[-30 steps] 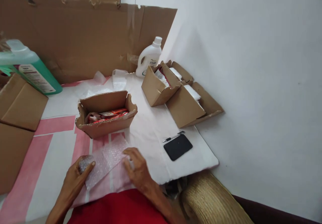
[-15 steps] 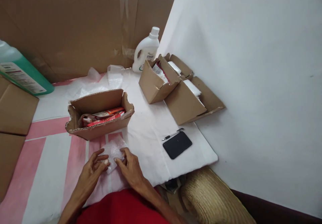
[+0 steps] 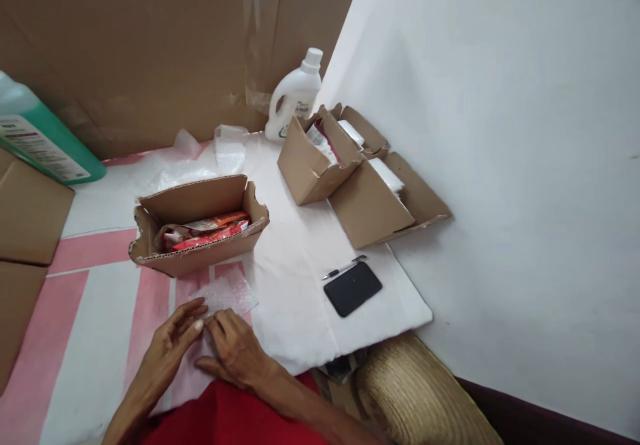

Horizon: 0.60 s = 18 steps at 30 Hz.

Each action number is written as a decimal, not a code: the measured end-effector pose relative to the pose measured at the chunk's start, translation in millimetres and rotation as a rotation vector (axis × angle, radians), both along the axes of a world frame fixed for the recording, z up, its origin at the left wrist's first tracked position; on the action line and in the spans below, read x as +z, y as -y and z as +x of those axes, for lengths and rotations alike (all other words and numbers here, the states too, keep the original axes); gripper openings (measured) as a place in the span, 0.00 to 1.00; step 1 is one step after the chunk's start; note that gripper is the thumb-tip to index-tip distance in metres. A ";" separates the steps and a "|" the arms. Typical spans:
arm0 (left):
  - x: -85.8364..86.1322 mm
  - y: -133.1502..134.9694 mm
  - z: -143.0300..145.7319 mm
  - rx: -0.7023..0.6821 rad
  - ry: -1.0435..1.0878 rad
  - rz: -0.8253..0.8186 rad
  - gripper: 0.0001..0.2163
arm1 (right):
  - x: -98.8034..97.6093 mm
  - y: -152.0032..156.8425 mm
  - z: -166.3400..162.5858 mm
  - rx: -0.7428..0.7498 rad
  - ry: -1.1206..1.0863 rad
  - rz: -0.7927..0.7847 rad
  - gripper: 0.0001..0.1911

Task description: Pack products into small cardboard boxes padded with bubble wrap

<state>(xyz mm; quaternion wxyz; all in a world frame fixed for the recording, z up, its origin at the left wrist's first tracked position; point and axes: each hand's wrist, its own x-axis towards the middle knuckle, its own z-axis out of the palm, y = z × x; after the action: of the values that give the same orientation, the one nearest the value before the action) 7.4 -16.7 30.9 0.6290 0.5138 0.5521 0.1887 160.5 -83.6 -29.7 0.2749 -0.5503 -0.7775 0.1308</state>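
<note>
A small clear piece of bubble wrap (image 3: 233, 289) lies on the pink and white cloth in front of me, its lower part hidden by my hands. My left hand (image 3: 175, 338) pinches at its near left edge, thumb close to the bent fingers. Touching the left fingertips, my right hand (image 3: 235, 348) has its fingers curled over the near edge of the wrap, the thumb lower and apart. Just beyond stands an open cardboard box (image 3: 200, 256) with red and orange packets (image 3: 213, 231) inside.
More bubble wrap (image 3: 173, 168) lies at the back, near a white jug (image 3: 295, 95). Small cardboard boxes (image 3: 310, 171) stand right, above a black phone (image 3: 353, 289) and a pen (image 3: 345, 267). A green liquid bottle (image 3: 55, 141) is left; a white wall (image 3: 500, 131) borders the right.
My right hand has moved left and towards me, coming against my left hand. The left hand has shifted slightly left, and more of the bubble wrap's far right part now shows.
</note>
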 end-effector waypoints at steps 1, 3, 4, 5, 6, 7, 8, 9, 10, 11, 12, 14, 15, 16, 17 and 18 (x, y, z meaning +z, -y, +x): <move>-3.2 -0.4 -1.3 -0.012 -0.022 0.051 0.27 | -4.8 -1.9 -4.2 -0.016 0.040 -0.004 0.25; -11.5 -2.1 -5.6 -0.047 -0.103 0.227 0.23 | -12.0 -4.9 -8.8 -0.033 0.091 0.004 0.21; -16.1 -3.5 -8.4 -0.084 -0.149 0.347 0.20 | -14.0 -5.8 -9.2 -0.036 0.104 0.012 0.17; -20.7 -5.2 -11.4 -0.139 -0.189 0.478 0.18 | -14.9 -6.1 -8.6 -0.031 0.108 0.021 0.13; -25.0 -7.1 -14.5 -0.209 -0.222 0.603 0.16 | -14.7 -6.0 -7.0 -0.018 0.105 0.029 0.09; -28.7 -9.1 -17.4 -0.291 -0.249 0.712 0.17 | -13.7 -5.2 -4.7 -0.004 0.095 0.033 0.07; -31.6 -10.8 -19.8 -0.375 -0.272 0.800 0.18 | -11.8 -3.9 -1.7 0.008 0.081 0.032 0.08; -33.7 -12.0 -21.5 -0.448 -0.294 0.871 0.20 | -9.1 -2.0 1.8 0.015 0.060 0.029 0.09; -34.9 -12.8 -22.6 -0.505 -0.314 0.928 0.21 | -5.7 0.7 5.9 0.017 0.032 0.024 0.10; -35.0 -13.1 -22.7 -0.544 -0.328 0.970 0.21 | -1.7 4.0 10.4 0.014 -0.009 0.018 0.10; -34.3 -12.9 -22.1 -0.567 -0.331 0.995 0.20 | 2.9 8.0 15.3 0.003 -0.069 0.003 0.10; -30.9 -12.0 -18.6 -0.587 -0.308 0.993 0.16 | 13.2 16.7 26.5 -0.041 -0.247 -0.065 0.10; -29.0 -11.6 -15.8 -0.596 -0.286 0.964 0.14 | 18.3 20.8 32.4 -0.082 -0.352 -0.121 0.10; -27.4 -11.6 -12.2 -0.607 -0.261 0.921 0.13 | 22.9 24.1 38.4 -0.134 -0.452 -0.188 0.09; -26.4 -11.9 -7.9 -0.612 -0.236 0.867 0.12 | 26.8 26.3 44.3 -0.193 -0.537 -0.256 0.09; -26.3 -12.7 -3.0 -0.611 -0.215 0.809 0.12 | 29.7 27.3 49.9 -0.254 -0.600 -0.315 0.09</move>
<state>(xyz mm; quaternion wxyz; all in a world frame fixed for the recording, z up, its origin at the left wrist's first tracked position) 4.5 -4.0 4.6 0.3463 0.8700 0.3215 0.1409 210.4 -110.9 0.0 0.4168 -0.6153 -0.5578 0.3695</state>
